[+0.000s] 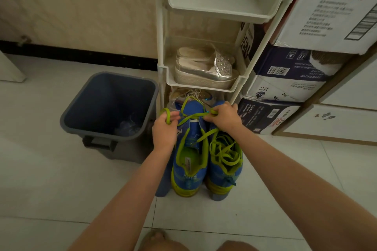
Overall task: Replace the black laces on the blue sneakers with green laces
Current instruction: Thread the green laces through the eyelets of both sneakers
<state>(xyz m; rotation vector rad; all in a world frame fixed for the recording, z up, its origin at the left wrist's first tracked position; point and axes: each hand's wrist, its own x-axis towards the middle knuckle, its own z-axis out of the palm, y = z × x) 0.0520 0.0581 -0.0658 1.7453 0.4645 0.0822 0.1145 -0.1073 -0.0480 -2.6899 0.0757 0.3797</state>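
I see the two blue sneakers standing side by side on the floor, straight in front of the rack, toes pointing under its bottom tier. The sneaker in line with the rack's left post has a green lace running up from its eyelets and pulled taut across its toe end, close to the rack's foot. My left hand is clenched round one end of that lace, a loop of it sticking out above the fingers, level with the rack's left post. My right hand pinches the other end nearer the rack's right side, knuckles curled tight. The other sneaker, toward the rack's right post, carries a loose heap of green lace on its tongue and opening. A pair of silver shoes sits on the rack's middle tier. A grey bin stands left of the rack, and stacked boxes are right of it.
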